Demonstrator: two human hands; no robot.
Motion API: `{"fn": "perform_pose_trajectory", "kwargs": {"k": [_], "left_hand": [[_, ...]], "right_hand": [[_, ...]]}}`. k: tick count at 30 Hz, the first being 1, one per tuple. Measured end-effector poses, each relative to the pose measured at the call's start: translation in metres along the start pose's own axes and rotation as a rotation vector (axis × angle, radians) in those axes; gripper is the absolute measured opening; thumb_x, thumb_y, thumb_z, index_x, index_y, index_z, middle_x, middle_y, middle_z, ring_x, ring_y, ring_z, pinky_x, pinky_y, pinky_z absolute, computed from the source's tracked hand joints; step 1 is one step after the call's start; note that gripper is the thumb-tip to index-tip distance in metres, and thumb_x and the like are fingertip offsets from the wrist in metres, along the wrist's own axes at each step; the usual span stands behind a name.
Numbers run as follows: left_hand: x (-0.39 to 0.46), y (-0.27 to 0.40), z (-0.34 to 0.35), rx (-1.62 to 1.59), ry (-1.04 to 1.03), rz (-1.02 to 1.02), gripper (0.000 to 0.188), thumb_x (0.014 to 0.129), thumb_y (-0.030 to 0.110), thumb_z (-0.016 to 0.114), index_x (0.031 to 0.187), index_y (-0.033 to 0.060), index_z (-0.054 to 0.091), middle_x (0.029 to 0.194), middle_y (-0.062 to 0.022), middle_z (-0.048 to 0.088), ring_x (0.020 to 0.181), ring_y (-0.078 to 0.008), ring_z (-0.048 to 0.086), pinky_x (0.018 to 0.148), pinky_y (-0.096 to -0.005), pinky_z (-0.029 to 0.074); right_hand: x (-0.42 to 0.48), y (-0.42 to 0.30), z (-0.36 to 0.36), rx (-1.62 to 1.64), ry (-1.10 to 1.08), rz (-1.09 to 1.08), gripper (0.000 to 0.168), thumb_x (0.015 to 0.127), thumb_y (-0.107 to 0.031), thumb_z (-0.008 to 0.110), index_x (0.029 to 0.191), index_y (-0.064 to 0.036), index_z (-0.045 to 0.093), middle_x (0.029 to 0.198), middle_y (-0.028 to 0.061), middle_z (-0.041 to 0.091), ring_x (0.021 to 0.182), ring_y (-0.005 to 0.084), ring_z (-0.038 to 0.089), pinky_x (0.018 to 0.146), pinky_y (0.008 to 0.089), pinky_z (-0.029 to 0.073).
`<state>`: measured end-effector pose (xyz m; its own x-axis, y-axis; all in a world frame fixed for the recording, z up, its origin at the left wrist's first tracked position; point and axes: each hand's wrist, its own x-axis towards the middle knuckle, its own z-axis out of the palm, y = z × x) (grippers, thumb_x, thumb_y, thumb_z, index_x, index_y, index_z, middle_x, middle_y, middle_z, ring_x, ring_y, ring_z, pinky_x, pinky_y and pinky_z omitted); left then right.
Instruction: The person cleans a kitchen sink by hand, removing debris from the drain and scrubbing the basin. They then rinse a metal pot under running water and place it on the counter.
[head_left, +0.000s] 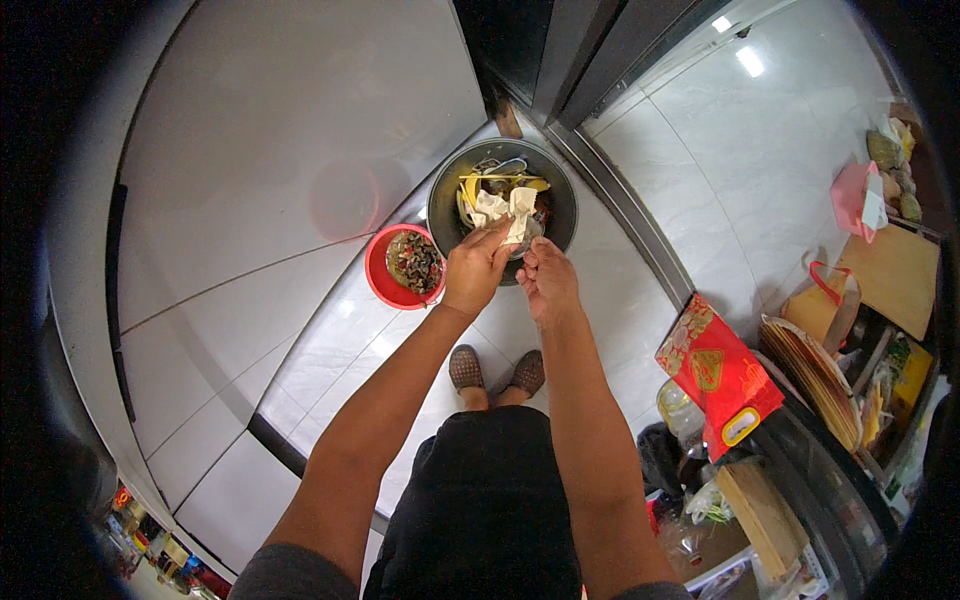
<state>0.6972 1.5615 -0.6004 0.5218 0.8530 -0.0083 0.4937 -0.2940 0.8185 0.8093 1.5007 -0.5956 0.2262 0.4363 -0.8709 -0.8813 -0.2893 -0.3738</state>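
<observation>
Both my hands are over a dark round bin (570, 202) on the tiled floor. My left hand (477, 266) has its fingers stretched towards a folded piece of cream paper (522, 207), touching or overlapping it. Just beside it, my right hand (551, 281) pinches the edge of a small greyish, see-through thing (532, 229), perhaps thin plastic. My left fingertips partly hide where the paper and this thing meet. Inside the bin lie yellow peels (470, 187), more crumpled pale paper (491, 204), a thin stick (502, 177) and other waste.
A red bucket (379, 274) with dark wet scraps (415, 262) stands left of the bin. A white cabinet front (247, 187) rises on the left; a dark door frame (622, 202) runs at right. A red bag (712, 367), a wooden board (765, 517) and baskets crowd the lower right.
</observation>
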Motion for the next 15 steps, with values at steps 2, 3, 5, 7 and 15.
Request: {"fn": "perform_pose_trajectory", "kwargs": {"k": [2,3,5,7,15], "left_hand": [[-0.002,0.005,0.003,0.01,0.028,-0.032,0.033,0.084,0.008,0.067,0.116,0.0008,0.066,0.119,-0.0164,0.066,0.108,-0.0326,0.063,0.097,-0.0393,0.048],[-0.003,0.008,0.004,0.029,0.068,0.017,0.033,0.085,0.008,0.066,0.117,0.0011,0.066,0.119,-0.0168,0.066,0.109,-0.0322,0.063,0.096,-0.0388,0.049],[-0.004,0.014,0.005,0.077,0.117,0.068,0.032,0.086,0.007,0.065,0.118,0.0018,0.066,0.119,-0.0177,0.066,0.11,-0.0316,0.064,0.093,-0.0379,0.051],[-0.005,0.022,0.004,0.078,0.161,0.068,0.031,0.089,0.011,0.064,0.118,0.0018,0.066,0.118,-0.018,0.066,0.108,-0.0328,0.064,0.093,-0.0381,0.051],[-0.002,0.03,-0.011,-0.191,0.055,-0.202,0.035,0.099,0.023,0.054,0.112,-0.0073,0.063,0.106,-0.0218,0.068,0.097,-0.0377,0.064,0.085,-0.0373,0.051]], "right_hand": [[-0.003,0.001,0.003,0.027,0.021,-0.01,0.01,0.099,-0.023,0.055,0.098,-0.014,0.06,0.07,-0.0066,0.05,0.059,0.0059,0.046,0.058,0.0215,0.045],[-0.004,0.002,0.005,0.036,0.042,-0.009,0.011,0.099,-0.023,0.055,0.099,-0.014,0.061,0.07,-0.0066,0.05,0.059,0.0058,0.046,0.058,0.0211,0.044],[-0.007,0.001,0.008,0.071,0.001,-0.029,0.011,0.099,-0.023,0.055,0.101,-0.013,0.061,0.07,-0.0067,0.05,0.06,0.0055,0.045,0.057,0.0206,0.044],[-0.011,-0.001,0.011,0.069,0.007,-0.047,0.012,0.099,-0.023,0.055,0.101,-0.013,0.061,0.07,-0.0068,0.049,0.06,0.0054,0.045,0.057,0.0207,0.043],[-0.04,-0.017,0.021,-0.107,0.032,-0.101,0.014,0.099,-0.028,0.057,0.096,-0.014,0.061,0.071,-0.0078,0.048,0.063,0.0062,0.044,0.061,0.0233,0.038]]}}
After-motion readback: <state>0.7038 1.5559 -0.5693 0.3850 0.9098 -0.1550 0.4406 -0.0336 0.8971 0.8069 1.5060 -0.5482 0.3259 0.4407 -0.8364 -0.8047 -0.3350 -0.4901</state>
